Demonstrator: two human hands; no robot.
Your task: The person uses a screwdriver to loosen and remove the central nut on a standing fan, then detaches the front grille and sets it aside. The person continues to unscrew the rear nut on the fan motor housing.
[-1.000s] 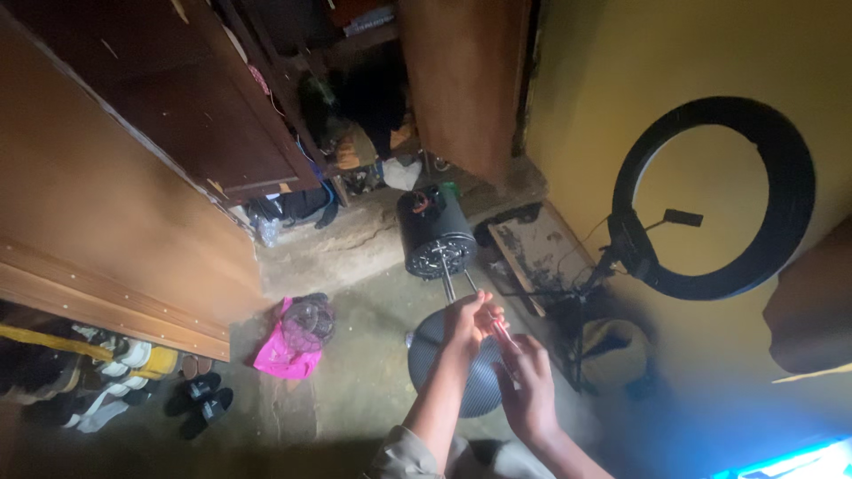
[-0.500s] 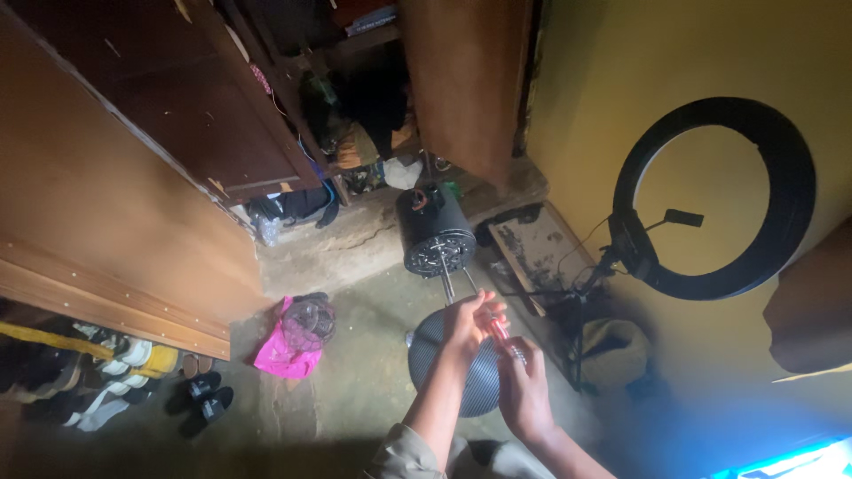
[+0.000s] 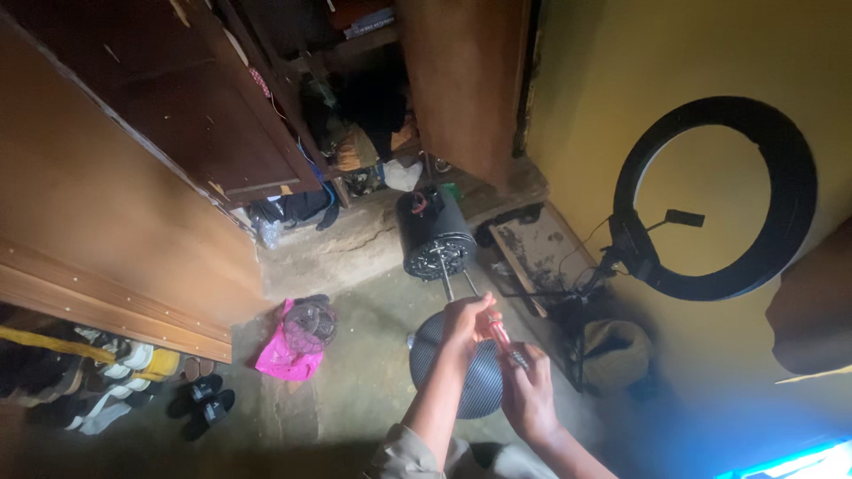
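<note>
Two hands: the left hand (image 3: pixel 469 321) pinches the red screwdriver (image 3: pixel 500 334), the right hand (image 3: pixel 530 390) grips its lower end.
Change: both hands stay put, hardly moved.
One motor (image 3: pixel 433 232): on the floor, just above.
One round cover (image 3: pixel 461 372): under the hands.
One ring light (image 3: pixel 781 239).

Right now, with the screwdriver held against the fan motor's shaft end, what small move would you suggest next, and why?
Probably steady the shaft: the left hand grips near the motor rods while the right hand holds the red-handled screwdriver, so seat its tip before turning.
</note>
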